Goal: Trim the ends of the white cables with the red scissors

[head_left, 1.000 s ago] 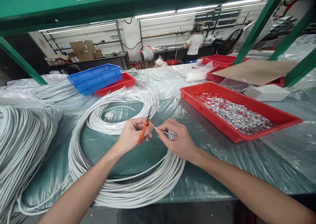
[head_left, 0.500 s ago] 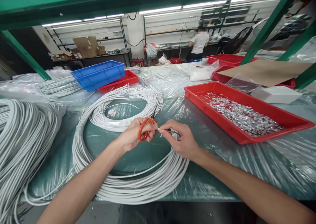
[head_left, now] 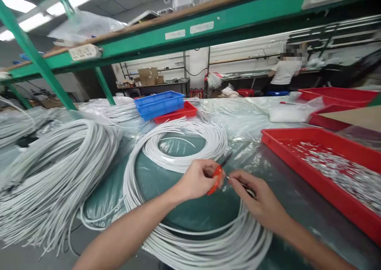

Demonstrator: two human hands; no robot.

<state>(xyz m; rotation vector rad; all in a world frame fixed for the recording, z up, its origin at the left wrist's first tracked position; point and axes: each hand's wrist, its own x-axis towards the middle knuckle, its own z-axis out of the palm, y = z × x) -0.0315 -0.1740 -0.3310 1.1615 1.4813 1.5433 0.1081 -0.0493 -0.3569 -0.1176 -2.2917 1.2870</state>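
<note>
Orange-handled scissors (head_left: 216,180) are hooked in my left hand (head_left: 198,179), their dark blades pointing up and away to the right. Just beside it, my right hand (head_left: 257,196) pinches a thin cable end (head_left: 228,177) between thumb and fingers. The small tip between the two hands is blurred, so its detail is unclear. Both hands hover over a large coil of white cable (head_left: 208,248) on the green table. A smaller white cable coil (head_left: 175,164) lies just beyond my left hand.
A red tray (head_left: 312,178) of small shiny metal pieces stands at right. A thick cable bundle (head_left: 68,166) hangs over the table edge at left. Behind are a blue crate (head_left: 160,105) and a red tray (head_left: 190,110). A green shelf beam (head_left: 143,43) crosses above; a person (head_left: 284,71) works far back.
The view has swung left and tilted up, so things appear shifted right and down. Both hands remain close together, still holding the scissors and the cable end, with a slightly wider gap between them.
</note>
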